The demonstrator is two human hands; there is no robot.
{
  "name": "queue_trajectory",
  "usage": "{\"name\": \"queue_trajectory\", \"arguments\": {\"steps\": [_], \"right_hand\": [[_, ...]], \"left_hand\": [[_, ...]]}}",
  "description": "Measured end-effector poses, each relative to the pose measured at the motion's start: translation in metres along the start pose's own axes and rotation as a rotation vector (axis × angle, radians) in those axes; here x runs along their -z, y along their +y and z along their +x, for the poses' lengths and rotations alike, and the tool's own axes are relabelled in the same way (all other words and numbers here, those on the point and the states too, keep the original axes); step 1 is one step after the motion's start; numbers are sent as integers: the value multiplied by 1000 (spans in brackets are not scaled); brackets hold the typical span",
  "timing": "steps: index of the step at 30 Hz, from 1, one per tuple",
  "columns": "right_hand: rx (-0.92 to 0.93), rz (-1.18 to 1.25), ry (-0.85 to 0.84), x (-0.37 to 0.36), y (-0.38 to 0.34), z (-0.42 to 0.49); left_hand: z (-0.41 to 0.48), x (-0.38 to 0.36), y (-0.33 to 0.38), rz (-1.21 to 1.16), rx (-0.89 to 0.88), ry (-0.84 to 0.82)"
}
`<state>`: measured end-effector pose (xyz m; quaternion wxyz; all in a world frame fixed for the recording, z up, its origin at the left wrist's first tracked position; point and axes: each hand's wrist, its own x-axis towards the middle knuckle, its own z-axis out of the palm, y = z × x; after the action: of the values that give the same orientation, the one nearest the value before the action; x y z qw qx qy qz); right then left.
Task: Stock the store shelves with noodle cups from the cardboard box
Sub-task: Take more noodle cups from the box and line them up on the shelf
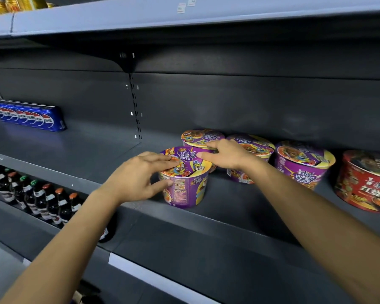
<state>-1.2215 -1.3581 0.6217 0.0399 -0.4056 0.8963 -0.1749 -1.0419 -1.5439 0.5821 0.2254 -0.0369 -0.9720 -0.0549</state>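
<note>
You are gripping the front noodle cup [184, 178] on the shelf [239, 218] with your left hand [136, 178], fingers over the lid and thumb on the side. Your right hand [226, 154] is lying loosely across the lids, grasping nothing. Three more purple cups [303, 163] are already standing there. The cardboard box is not showing, so what is left is unknown.

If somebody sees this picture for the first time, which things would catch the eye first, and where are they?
The front purple noodle cup, in the middle, draws the eye first: the left hand grips its lid and side, the right hand touches its lid. Three more purple cups stand behind and right of it, a red cup at the far right. Blue cola cans stand out at the back left of the shelf.
</note>
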Motion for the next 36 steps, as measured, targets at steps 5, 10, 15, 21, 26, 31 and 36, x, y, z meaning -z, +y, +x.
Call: {"name": "queue_trajectory", "arguments": {"steps": [5, 10, 15, 21, 26, 31, 36], "right_hand": [[-8, 3, 8, -1, 1, 2], [-2, 11, 22, -1, 1, 1], [-9, 2, 33, -1, 1, 1], [-8, 13, 29, -1, 2, 2], [-4, 5, 21, -1, 2, 2], [-3, -8, 19, -1, 2, 4], [8, -11, 33, -4, 4, 5]], "left_hand": [[9, -3, 15, 6, -44, 108], [20, -15, 37, 136, 52, 214], [23, -19, 43, 84, 94, 153], [5, -1, 9, -368, 89, 2], [2, -5, 0, -362, 101, -17], [5, -4, 1, -184, 49, 74], [6, -3, 6, -101, 38, 140]]}}
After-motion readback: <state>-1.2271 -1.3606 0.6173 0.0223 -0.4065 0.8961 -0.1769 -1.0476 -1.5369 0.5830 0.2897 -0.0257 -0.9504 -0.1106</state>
